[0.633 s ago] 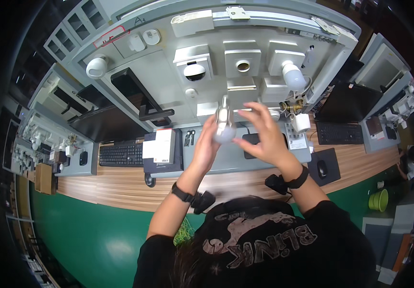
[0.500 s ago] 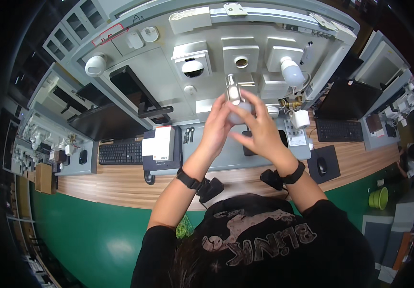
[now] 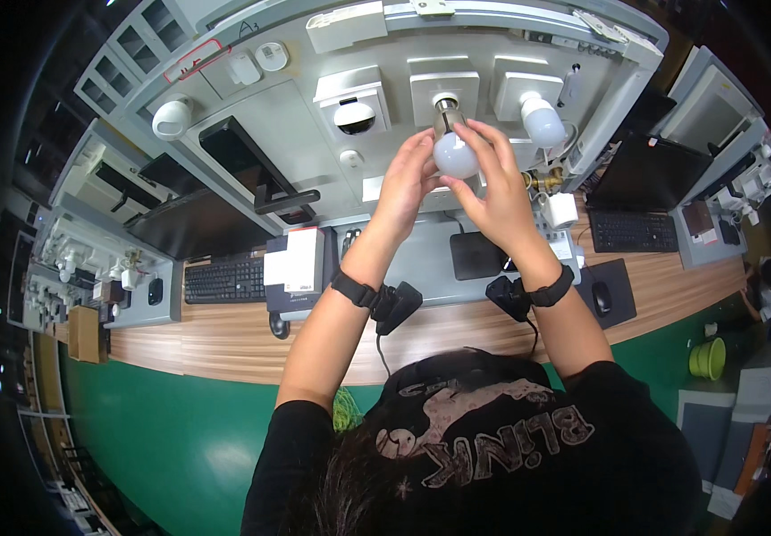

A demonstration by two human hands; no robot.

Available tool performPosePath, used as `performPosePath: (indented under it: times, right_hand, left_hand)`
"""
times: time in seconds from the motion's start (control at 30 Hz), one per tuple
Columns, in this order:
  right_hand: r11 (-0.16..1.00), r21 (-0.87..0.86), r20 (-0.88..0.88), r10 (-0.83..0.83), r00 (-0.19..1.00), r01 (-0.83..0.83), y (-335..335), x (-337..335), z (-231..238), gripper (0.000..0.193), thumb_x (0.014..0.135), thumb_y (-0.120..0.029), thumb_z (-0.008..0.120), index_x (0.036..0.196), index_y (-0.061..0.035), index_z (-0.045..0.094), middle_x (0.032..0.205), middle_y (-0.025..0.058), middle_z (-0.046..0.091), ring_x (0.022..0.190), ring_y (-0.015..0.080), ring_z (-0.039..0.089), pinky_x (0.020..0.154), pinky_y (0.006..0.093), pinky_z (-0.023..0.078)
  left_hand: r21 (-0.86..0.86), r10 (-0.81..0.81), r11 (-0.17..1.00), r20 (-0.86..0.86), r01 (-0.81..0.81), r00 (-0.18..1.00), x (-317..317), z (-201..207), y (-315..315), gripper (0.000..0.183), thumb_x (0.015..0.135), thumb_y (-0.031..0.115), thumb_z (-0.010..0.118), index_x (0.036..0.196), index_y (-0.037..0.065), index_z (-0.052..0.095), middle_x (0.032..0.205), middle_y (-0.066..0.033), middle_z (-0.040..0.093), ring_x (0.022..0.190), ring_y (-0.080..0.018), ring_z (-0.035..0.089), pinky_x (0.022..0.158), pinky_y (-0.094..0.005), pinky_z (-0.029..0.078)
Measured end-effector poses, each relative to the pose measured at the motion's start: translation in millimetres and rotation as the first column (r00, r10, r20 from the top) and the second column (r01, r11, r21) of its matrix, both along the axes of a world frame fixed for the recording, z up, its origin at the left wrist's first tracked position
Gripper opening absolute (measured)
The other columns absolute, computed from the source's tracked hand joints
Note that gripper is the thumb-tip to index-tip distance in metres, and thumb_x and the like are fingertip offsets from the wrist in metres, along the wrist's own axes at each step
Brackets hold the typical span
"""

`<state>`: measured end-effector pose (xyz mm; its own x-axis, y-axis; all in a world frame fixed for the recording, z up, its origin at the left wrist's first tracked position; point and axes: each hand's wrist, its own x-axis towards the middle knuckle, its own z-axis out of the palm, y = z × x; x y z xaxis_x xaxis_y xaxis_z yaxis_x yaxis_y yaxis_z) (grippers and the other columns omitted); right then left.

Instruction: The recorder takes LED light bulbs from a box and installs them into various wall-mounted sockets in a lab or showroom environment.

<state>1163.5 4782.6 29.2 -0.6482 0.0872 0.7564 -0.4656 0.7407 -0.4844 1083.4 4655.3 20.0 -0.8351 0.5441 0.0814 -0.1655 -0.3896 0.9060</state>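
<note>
A light bulb with a white globe and a silvery neck is held up at the middle wall socket. Its metal end meets the socket opening; how far in it sits I cannot tell. My left hand grips the bulb from the left with curled fingers. From the other side my right hand has its fingers and thumb around the globe. To the right, another white bulb sits in its own holder on the panel.
A dome camera and a door lock with a black handle are mounted left of the socket. Below lie a white box, a keyboard and a black pad. A brass valve is at the right.
Both hands have raised the bulb up and slightly right, from below the middle socket to its opening. The bulb's metal end now meets the socket.
</note>
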Motion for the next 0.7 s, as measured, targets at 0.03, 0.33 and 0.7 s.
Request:
performPosePath:
  times: [0.03, 0.33, 0.7]
  right_hand:
    - [0.999, -0.033, 0.014, 0.004, 1.0, -0.004, -2, -1, 0, 0.06, 0.076, -0.01, 0.07, 0.13, -0.0112, 0.047, 0.13, 0.0158, 0.043, 0.113, 0.0351, 0.052, 0.087, 0.0395, 0.048]
    - [0.993, -0.033, -0.019, -0.117, 0.993, 0.116, -6, -12, -1, 0.055, 0.079, -0.016, 0.068, 0.131, -0.0181, 0.049, 0.133, 0.0147, 0.044, 0.104, 0.0354, 0.058, 0.083, 0.0392, 0.05]
    - [0.927, 0.098, -0.116, -0.35, 0.929, 0.362, -25, -11, 2, 0.047, 0.078, -0.026, 0.072, 0.122, -0.0187, 0.058, 0.124, 0.0117, 0.054, 0.093, 0.0294, 0.064, 0.069, 0.035, 0.053]
  left_hand:
    - [0.001, 0.0, 1.0, 0.004, 0.0, 1.0, -2, -2, 0, 0.046, 0.097, 0.034, 0.045, 0.131, 0.002, 0.042, 0.121, -0.0101, 0.056, 0.106, -0.0173, 0.058, 0.081, -0.0291, 0.049]
    - [0.09, -0.082, 0.992, -0.029, 0.084, 0.996, 1, -20, -14, 0.045, 0.097, 0.028, 0.046, 0.134, 0.002, 0.04, 0.125, -0.0134, 0.051, 0.11, -0.0232, 0.056, 0.086, -0.0351, 0.05]
    - [-0.489, -0.012, 0.872, -0.1, -0.038, 0.995, 51, -222, -124, 0.025, 0.093, 0.017, 0.053, 0.113, 0.003, 0.056, 0.095, -0.0049, 0.063, 0.085, -0.0122, 0.059, 0.074, -0.0247, 0.047]
